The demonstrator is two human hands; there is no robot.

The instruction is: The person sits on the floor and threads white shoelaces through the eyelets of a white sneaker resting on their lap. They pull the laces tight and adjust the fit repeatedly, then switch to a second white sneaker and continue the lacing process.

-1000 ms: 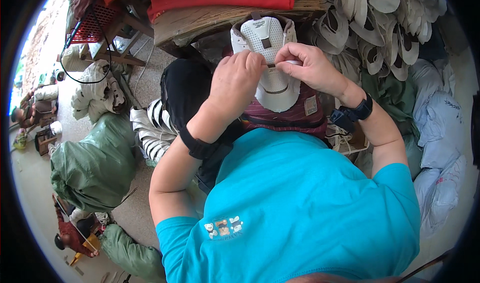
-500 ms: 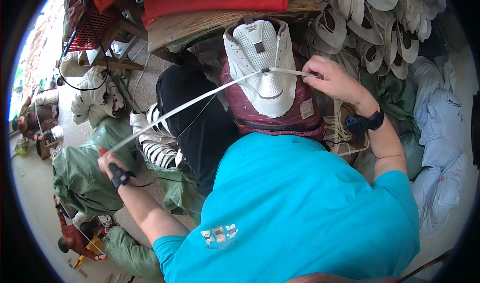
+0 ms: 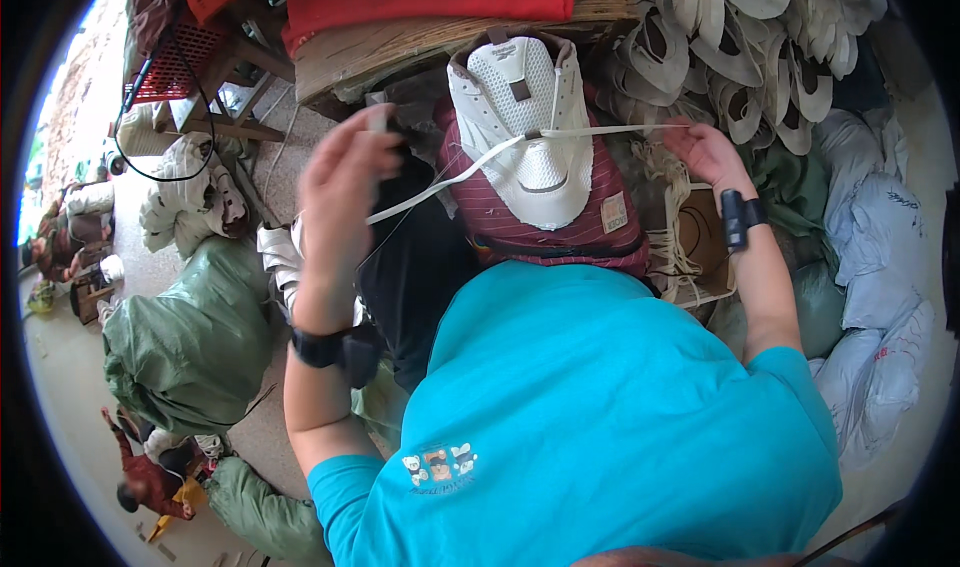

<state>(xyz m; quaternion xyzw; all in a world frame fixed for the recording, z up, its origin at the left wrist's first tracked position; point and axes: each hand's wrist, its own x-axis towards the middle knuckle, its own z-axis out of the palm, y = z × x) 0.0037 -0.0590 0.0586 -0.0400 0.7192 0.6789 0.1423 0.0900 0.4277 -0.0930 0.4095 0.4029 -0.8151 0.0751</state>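
Note:
A white shoe upper (image 3: 545, 182) with a mesh tongue lies on a dark red striped bundle (image 3: 610, 182) in front of me. A flat white shoelace (image 3: 480, 162) passes through the dark loop at its lower throat. My right hand (image 3: 705, 155) pinches one end of the lace and draws it out level to the right. My left hand (image 3: 345, 177) is raised left of the upper, blurred by motion; a pale spot shows at its fingertips. The lace's left part droops behind my left forearm, where it is hidden.
A wooden bench (image 3: 340, 67) with red cloth (image 3: 430, 7) stands ahead. Pale shoe uppers (image 3: 745, 57) hang in bunches at right, above white sacks (image 3: 885, 237). Laces (image 3: 680, 237) lie over a box by my right side. Green sacks (image 3: 190, 327) and other people (image 3: 150, 472) are at left.
My left hand has swung up and inward from the far lower left, and the left lace has gone from taut to slack. My right hand has moved rightward, pulling out more lace.

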